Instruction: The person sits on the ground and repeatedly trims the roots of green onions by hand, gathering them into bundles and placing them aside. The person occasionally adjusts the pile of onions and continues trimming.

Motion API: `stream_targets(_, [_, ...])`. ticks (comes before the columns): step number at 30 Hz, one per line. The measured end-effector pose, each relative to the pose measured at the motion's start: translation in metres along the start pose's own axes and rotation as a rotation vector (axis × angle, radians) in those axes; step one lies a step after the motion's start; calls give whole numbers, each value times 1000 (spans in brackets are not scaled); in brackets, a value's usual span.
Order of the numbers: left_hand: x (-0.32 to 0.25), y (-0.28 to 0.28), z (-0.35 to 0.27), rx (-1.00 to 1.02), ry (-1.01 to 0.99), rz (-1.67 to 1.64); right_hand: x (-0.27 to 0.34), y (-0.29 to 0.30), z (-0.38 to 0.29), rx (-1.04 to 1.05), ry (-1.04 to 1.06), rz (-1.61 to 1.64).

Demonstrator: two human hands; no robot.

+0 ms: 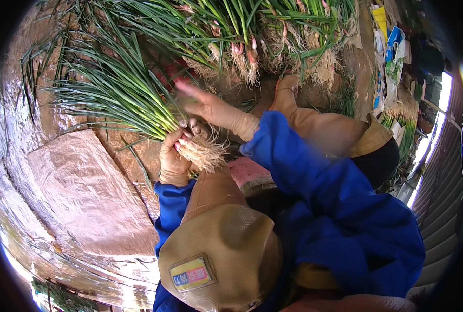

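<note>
My left hand [176,156], in what looks like a thin tan glove, grips a bundle of green onions [149,113] just above the roots. Their reddish-white bulbs and pale stringy roots [204,152] poke out toward my knee. The long green leaves fan out to the upper left. Just right of the stems, my right hand [204,103] is spread, slightly blurred and with nothing seen in it. Beyond both hands lies a large heap of green onions [251,27], with roots facing me.
A pinkish woven sheet [95,195] lies on the wet floor at left. My tan rubber boots [219,234] frame the work area. Printed plastic bags [391,50] and more bundled onions [407,113] stand at right, near a corrugated wall [438,222].
</note>
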State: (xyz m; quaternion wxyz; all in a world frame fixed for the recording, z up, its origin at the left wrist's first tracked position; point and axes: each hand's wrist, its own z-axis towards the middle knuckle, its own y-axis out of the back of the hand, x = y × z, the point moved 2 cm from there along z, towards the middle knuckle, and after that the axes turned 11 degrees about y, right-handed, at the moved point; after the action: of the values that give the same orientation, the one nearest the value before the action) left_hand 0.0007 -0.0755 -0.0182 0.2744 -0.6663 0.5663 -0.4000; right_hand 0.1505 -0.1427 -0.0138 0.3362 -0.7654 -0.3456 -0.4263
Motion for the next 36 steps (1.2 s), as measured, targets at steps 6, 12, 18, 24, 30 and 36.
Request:
stream_targets(6, [-2,7,-8,-219,18,137,-5,13,-10,124,-13,-627])
stream_targets(12, [12,7,-12,-304,37,252,-11,-3,-2,36,-81,-441])
stream_targets(18, [9,9,-2,-185,-56,76,-27,-18,-16,-202,-165,67])
stream_targets(24, [-3,-8,-12,-194,-160,114,-11,24,-25,-104,-144,-486])
stream_targets(30, [-6,8,10,-103,-106,180,-17,91,-19,-164,50,-1432])
stream_targets(36, [-1,11,10,-240,-47,116,-20,56,-45,-117,90,-890])
